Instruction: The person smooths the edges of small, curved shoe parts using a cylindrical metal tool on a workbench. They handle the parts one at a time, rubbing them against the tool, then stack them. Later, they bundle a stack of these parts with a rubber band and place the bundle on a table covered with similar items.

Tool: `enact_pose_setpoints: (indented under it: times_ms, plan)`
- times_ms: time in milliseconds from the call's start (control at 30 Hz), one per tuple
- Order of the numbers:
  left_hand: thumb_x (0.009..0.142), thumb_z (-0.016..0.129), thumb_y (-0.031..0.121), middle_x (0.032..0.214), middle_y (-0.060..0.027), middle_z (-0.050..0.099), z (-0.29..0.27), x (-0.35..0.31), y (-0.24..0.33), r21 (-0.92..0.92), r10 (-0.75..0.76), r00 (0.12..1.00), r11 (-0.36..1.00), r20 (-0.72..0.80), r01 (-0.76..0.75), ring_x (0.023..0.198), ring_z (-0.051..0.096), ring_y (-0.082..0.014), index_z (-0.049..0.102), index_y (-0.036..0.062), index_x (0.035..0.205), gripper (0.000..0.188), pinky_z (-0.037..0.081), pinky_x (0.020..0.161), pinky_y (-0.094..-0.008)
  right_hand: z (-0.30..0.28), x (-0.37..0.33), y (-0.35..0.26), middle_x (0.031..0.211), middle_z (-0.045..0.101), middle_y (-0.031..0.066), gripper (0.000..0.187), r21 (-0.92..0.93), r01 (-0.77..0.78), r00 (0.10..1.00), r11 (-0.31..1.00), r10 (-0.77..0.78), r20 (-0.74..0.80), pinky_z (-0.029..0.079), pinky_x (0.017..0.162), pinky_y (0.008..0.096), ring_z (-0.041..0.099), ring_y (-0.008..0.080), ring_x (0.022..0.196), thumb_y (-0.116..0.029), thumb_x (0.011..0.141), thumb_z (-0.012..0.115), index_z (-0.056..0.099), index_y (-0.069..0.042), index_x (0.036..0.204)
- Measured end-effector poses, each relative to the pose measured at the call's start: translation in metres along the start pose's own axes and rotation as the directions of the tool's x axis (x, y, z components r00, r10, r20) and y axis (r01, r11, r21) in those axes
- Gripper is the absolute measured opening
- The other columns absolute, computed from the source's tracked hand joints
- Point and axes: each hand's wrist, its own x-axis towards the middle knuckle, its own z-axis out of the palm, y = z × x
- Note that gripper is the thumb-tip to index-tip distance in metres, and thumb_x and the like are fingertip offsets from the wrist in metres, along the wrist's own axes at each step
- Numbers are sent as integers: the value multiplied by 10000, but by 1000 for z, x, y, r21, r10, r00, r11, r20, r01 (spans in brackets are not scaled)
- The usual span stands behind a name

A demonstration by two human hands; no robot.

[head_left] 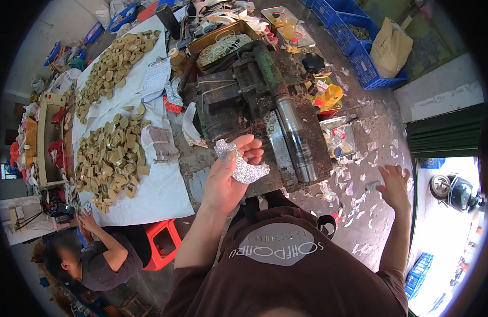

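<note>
My left hand [225,182] is raised in front of the machine's near edge, closed on a silver glittery cut piece [249,172]. The piece is curved, with its wider part lying across the palm and a narrow end sticking up by the thumb. My right hand [395,187] hangs out to the right above the littered floor, its fingers spread. A small grey-white scrap [373,186] shows by its thumb; whether the two touch, I cannot tell. Beyond my left hand stands the dark, worn machine [220,92] with a shiny metal shaft [297,142] at its right.
To the left, a white-covered table [167,193] bears two heaps of olive-coloured pieces [109,158]. A co-worker [104,264] sits at its near end, beside a red stool [162,245]. Blue crates [368,66] stand at the back right. Pale scraps [360,206] litter the floor.
</note>
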Motion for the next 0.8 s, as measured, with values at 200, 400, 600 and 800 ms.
enact_pose_setpoints:
  times_ms: [200,400,600,800]
  plan:
    - [952,440,338,1272,-127,465,21,6,-15,106,51,996,993,80,-59,1190,431,-214,374,-21,1320,518,323,1022,-353,-53,45,-117,987,590,134,297,697,450,879,558,-138,-457,443,809,367,568,299,912,38,695,666,617,-16,982]
    - [931,442,440,1314,-124,424,50,12,-29,61,111,978,991,175,-123,1213,407,-216,376,25,1312,566,304,1040,-362,-30,64,-216,1078,510,51,302,652,598,757,467,-63,-650,322,804,394,440,271,968,-128,670,721,643,-86,959]
    - [967,375,392,1332,-97,388,58,7,-39,285,300,953,918,-48,-275,1211,389,-192,372,40,1302,486,279,1048,-377,-28,66,-229,1106,522,42,272,491,609,645,623,-29,-763,303,813,425,446,260,989,-138,654,699,653,-116,921]
    - [995,326,281,1289,-96,394,52,12,-49,541,458,887,759,-48,-363,1191,382,-177,376,19,1270,383,291,1014,-331,-33,68,-224,1090,522,26,228,430,625,624,652,-86,-777,296,802,428,446,255,990,-151,671,671,633,-129,895]
